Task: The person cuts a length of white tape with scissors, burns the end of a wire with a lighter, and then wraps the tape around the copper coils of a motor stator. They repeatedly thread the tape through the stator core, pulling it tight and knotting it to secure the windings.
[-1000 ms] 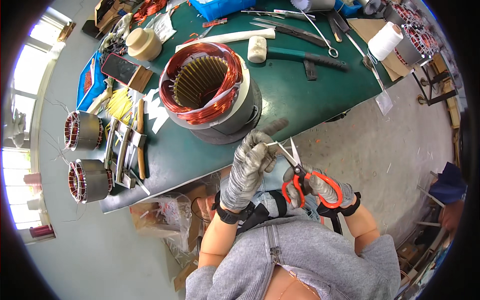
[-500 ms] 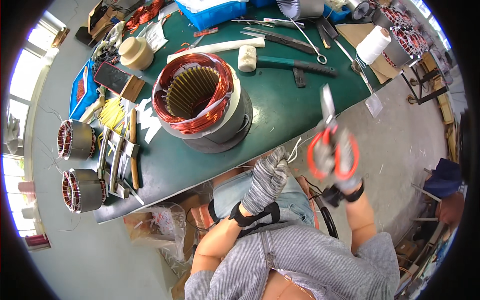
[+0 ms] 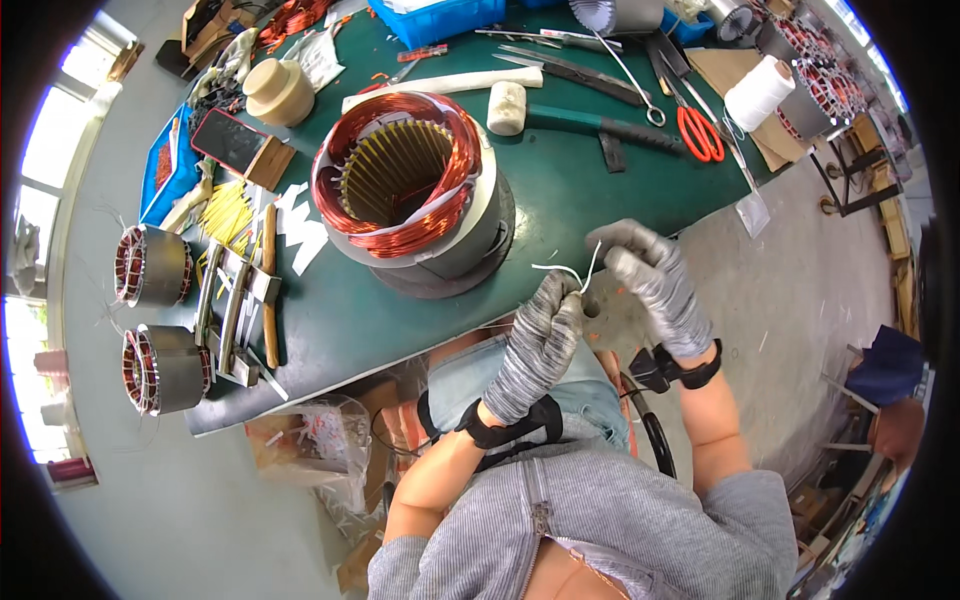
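Both my hands wear grey striped gloves. My left hand point(image 3: 540, 340), near the table's front edge, is closed on a white cord point(image 3: 572, 272), whose two loose ends stick up from between thumb and fingers. Just to the right is my right hand point(image 3: 655, 280), its fingers bent and thumb apart, close to one cord end. No thing shows clearly in it. Red-handled scissors point(image 3: 700, 135) lie at the right of the green table. A large stator point(image 3: 425, 235) with copper windings and yellow slot liners stands upright beyond my left hand.
A mallet point(image 3: 560, 118), long shears point(image 3: 580, 75) and a white thread spool point(image 3: 760, 92) lie at the back. Two smaller stators point(image 3: 165, 370) stand at the left, beside metal bars point(image 3: 235, 310) and yellow strips point(image 3: 226, 215). Blue bins point(image 3: 430, 22) line the far side.
The scissors have left my right hand and now lie on the table at the right. My right hand has moved left toward the cord. The left hand still grips the cord.
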Demonstrator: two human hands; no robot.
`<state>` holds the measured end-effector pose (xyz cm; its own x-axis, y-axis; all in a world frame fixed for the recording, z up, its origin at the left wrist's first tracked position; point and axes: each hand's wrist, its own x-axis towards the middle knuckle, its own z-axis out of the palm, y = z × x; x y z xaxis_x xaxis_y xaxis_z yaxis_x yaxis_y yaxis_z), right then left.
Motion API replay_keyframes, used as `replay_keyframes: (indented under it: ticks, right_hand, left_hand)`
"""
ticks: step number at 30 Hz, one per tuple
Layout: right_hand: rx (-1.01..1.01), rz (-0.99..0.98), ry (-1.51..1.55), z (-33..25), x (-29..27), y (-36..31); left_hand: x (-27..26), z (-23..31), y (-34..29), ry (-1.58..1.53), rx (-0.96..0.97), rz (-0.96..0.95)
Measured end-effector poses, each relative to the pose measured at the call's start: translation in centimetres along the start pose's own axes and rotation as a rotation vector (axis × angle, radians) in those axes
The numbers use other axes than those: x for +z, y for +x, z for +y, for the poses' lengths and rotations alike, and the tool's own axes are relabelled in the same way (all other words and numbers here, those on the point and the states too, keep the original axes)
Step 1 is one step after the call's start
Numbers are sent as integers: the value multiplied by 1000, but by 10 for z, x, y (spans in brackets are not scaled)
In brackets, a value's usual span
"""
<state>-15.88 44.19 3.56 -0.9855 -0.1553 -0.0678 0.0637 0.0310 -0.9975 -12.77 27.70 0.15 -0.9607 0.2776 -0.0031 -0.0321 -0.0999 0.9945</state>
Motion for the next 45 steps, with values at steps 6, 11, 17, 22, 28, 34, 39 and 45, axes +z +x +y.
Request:
replay_keyframes:
  ticks: [6, 11, 17, 22, 28, 34, 39, 45]
  right_hand:
    - [-130, 97, -61, 5, -4, -13]
    - [-303, 275, 614, 1, -74, -47]
    - [34, 109, -164, 12, 43, -36]
    - [-7, -106, -69, 22, 74, -19]
    - [71, -249, -36, 13, 87, -14]
    - [58, -227, -16, 14, 88, -16]
    - [-39, -206, -94, 14, 86, -16]
    - [-110, -203, -108, 15, 85, -16]
  left_hand:
    - [7, -8, 3, 180, 55, -13]
    - [-15, 2, -12, 426, -51, 122]
    - [-49, -9, -43, 320, 54, 160]
    - [-64, 19, -59, -74, -163, 93]
    - [-66, 21, -71, -68, -107, 178]
    - [-63, 25, -69, -169, -137, 199]
    - [-64, 26, -67, -148, -120, 171]
    - [-61, 26, -66, -102, -88, 174]
